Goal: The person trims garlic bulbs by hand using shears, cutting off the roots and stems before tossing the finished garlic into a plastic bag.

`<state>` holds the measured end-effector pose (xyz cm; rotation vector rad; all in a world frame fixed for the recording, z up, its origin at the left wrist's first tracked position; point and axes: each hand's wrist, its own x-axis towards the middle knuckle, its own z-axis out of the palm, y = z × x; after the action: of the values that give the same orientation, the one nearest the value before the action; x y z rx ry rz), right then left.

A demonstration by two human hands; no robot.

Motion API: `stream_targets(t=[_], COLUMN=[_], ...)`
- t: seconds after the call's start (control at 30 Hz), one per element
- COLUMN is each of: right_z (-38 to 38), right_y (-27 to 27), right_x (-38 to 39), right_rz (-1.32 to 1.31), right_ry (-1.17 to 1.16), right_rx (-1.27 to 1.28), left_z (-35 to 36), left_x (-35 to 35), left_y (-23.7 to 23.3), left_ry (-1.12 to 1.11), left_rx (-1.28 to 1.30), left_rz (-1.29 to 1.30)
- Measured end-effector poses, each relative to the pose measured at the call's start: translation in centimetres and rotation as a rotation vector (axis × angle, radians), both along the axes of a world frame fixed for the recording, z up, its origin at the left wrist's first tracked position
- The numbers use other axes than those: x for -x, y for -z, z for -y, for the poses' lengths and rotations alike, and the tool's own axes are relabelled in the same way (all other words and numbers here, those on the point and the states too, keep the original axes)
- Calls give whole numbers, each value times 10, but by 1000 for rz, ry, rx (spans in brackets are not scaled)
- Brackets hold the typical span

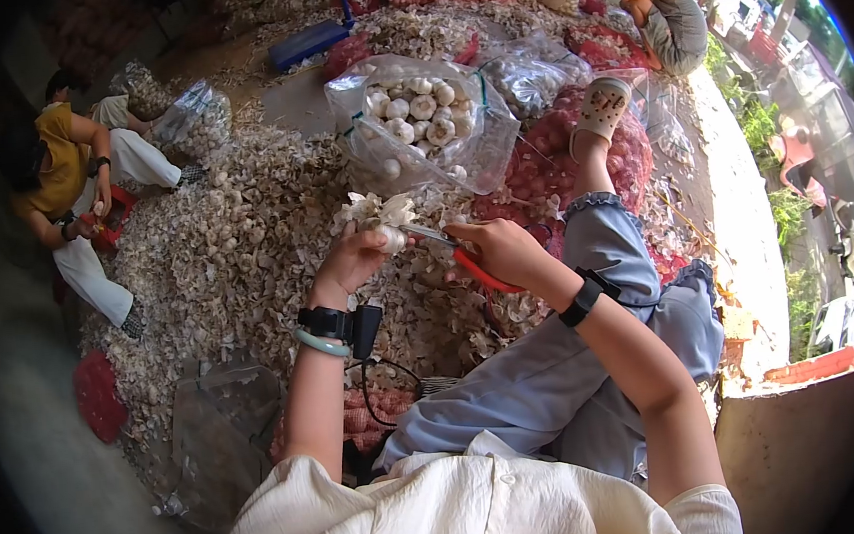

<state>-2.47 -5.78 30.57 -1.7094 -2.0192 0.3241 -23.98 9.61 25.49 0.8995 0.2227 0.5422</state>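
Note:
Closed around a garlic bulb (394, 237), my left hand (351, 258) holds it in front of me, with loose papery skin (382, 210) sticking up from it. My right hand (502, 251) grips red-handled scissors (482, 271), whose metal blades reach left to the bulb's side. Just beyond both hands stands a clear plastic bag (493, 146) filled with whitish garlic bulbs (421, 107). Beneath my hands spreads a thick heap of garlic skins (273, 224).
Red mesh sacks (564, 156) of garlic lie by my outstretched leg (601, 243). A person in a yellow top (59, 155) sits at the left, another person (677, 31) at the upper right. A blue dustpan (309, 43) stands behind. A low wall (801, 428) borders the right.

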Motion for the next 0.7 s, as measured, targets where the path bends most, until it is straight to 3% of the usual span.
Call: stream_targets(t=[0.13, 0.2, 0.3, 0.47, 0.53, 0.7], right_z=[-5, -6, -4, -1, 1, -4], right_y=[14, 15, 15, 24, 18, 29], right_x=[-3, -3, -1, 0, 1, 2], right_rz=[-48, 18, 70, 73, 66, -70], right_ry=[-10, -2, 15, 19, 18, 17], right_rx=[-70, -71, -49, -85, 38, -6], left_z=[7, 19, 16, 39, 38, 44], left_x=[-7, -12, -22, -31, -32, -38], left_y=[-10, -15, 13, 5, 10, 10], left_ry=[41, -131, -276, -408, -441, -436], left_rx=[119, 312, 407, 278, 288, 331], left_rz=[3, 3, -32, -153, -183, -109])
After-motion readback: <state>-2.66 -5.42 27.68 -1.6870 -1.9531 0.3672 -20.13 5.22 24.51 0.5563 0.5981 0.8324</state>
